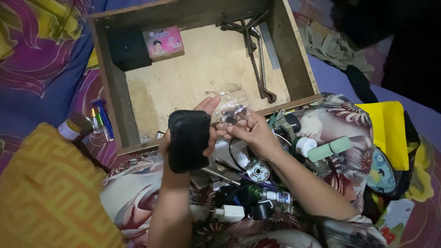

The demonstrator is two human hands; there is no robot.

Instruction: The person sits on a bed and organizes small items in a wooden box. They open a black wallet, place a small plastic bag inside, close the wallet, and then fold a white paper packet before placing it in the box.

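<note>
Above the lap clutter, left hand [183, 138] grips a black pouch [188, 140], fingers wrapped around it. Right hand [255, 133] pinches a clear bag [232, 108] of beads near the drawer's [202, 78] front edge.

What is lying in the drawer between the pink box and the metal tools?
Nothing: in the head view, only the bare, pale drawer floor stretches between the pink box and the metal tools.

Left hand [183, 138] grips a black pouch [188, 140] over the wooden drawer's [115, 92] front edge. Right hand [255, 133] pinches a clear plastic bag [232, 108] of small dark pieces just beside it. Pink box [163, 42] at drawer's back left corner; metal tools [257, 55] along right wall.
</note>
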